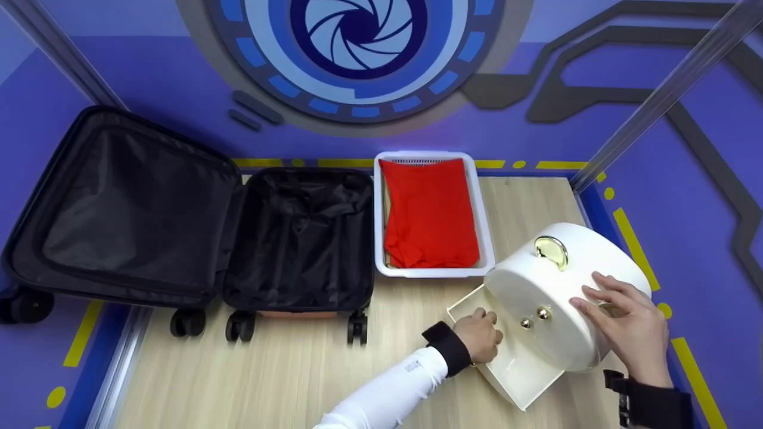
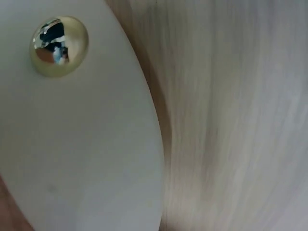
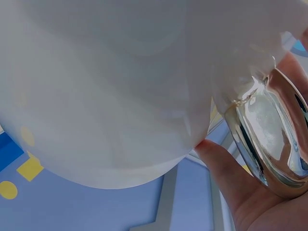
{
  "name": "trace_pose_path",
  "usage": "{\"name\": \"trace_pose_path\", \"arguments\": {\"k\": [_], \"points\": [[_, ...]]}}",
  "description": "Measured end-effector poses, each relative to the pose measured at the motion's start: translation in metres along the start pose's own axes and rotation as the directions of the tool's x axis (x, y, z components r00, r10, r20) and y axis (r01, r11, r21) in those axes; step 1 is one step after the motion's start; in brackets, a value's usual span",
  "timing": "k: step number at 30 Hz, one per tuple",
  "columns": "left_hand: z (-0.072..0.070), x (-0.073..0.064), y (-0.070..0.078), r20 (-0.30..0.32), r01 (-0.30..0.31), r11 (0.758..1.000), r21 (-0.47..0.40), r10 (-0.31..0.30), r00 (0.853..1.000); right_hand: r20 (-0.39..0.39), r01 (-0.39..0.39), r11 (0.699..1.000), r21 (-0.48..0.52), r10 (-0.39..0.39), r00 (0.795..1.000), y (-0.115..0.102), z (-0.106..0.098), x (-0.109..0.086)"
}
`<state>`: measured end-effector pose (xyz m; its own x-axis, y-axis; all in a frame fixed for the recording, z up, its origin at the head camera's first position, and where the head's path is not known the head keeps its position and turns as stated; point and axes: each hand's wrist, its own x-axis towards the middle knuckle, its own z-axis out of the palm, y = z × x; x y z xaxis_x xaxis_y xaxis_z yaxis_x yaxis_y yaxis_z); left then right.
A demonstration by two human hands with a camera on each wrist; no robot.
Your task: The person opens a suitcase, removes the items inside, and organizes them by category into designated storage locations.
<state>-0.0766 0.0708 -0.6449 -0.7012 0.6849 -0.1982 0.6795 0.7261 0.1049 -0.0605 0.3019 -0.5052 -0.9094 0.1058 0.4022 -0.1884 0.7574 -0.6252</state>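
A white rounded storage box [image 1: 596,253] stands at the right with its drawer [image 1: 527,375] pulled out. My left hand [image 1: 478,335] grips the drawer's front edge, fingers curled over it. In the left wrist view, the drawer's white front panel [image 2: 101,134] carries a gold knob [image 2: 58,46]. My right hand [image 1: 633,322] rests on the box's side with fingers extended. The right wrist view shows its thumb [image 3: 224,171] against the white shell, beside a gold ear-shaped piece [image 3: 269,125]. Another gold ear piece [image 1: 551,251] sits on top of the box.
A white basket [image 1: 486,238] with folded red cloth [image 1: 432,214] stands behind the drawer. To its left lies an open black-lined suitcase [image 1: 301,250], its lid [image 1: 140,202] leaning back. Purple walls [image 1: 417,137] border the wooden table [image 1: 286,369].
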Motion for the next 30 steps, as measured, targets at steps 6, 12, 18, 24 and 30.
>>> {"name": "trace_pose_path", "arguments": {"k": [6,12,18,24,30], "points": [[-0.008,-0.005,-0.011,-0.121,-0.101,0.993,-0.065,0.093,0.988,0.0,-0.003,1.0,0.003,0.003,1.0,0.0,0.001,0.002],[-0.027,-0.027,-0.028,-0.345,-0.207,0.959,-0.193,0.131,0.93,-0.002,0.006,1.0,0.013,-0.006,1.0,0.002,0.001,0.002],[-0.03,-0.063,-0.053,-0.523,-0.315,0.904,-0.291,0.125,0.843,0.0,-0.019,1.0,-0.002,0.019,1.0,0.002,0.0,-0.002],[-0.009,-0.098,-0.067,-0.548,-0.296,0.852,-0.433,0.012,0.837,0.0,-0.026,1.0,0.003,0.026,1.0,0.002,0.0,-0.002],[0.033,-0.12,-0.068,-0.432,-0.175,0.832,-0.526,-0.084,0.898,-0.007,-0.009,1.0,0.01,0.009,1.0,0.002,0.002,0.0]]}}
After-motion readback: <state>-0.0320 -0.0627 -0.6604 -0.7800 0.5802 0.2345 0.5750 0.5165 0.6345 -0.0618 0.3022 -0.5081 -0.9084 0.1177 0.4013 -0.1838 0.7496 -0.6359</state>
